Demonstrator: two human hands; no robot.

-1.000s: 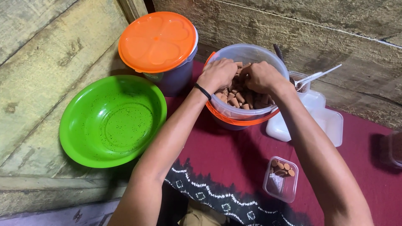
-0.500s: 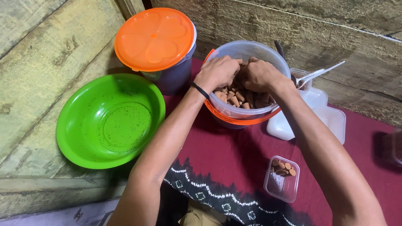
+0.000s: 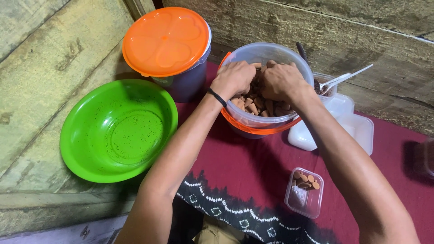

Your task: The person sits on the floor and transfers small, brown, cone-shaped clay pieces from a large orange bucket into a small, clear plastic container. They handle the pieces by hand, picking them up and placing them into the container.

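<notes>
Reaching into the clear plastic tub [image 3: 266, 119] with both hands: left hand [image 3: 233, 79] curled over the near-left side of the pile, right hand [image 3: 280, 80] bunched beside it, knuckles almost touching. Fingers of both buried among the small brown biscuits [image 3: 255, 107], so cannot tell whether pinching any or merely pressing into the heap. Thin black band [image 3: 217, 97] on the left wrist.

Tub standing on the maroon cloth [image 3: 253, 162], toward its far edge, just in front of the rough plank wall [image 3: 343, 31]; orange lid or ring [image 3: 260, 130] under its base. Biscuits probably light, dry and brittle, likely to crumble if squeezed; best scooped loosely in cupped fingers or lifted a few at a time. Tub wall thin and likely flexible, so better steadied at the rim than gripped at the side.

Crowding close around: orange-lidded bucket [image 3: 167, 40] just left of the tub; wide green bowl [image 3: 118, 131] further left, on the wooden boards. Behind the right forearm, white lidded boxes [image 3: 352, 126] with a white plastic spoon [image 3: 348, 77] poking out above them, near enough for an elbow to knock. Nearer the cloth's front edge, a small clear box [image 3: 304, 193] partly filled with the same biscuits, standing apart from both arms.
</notes>
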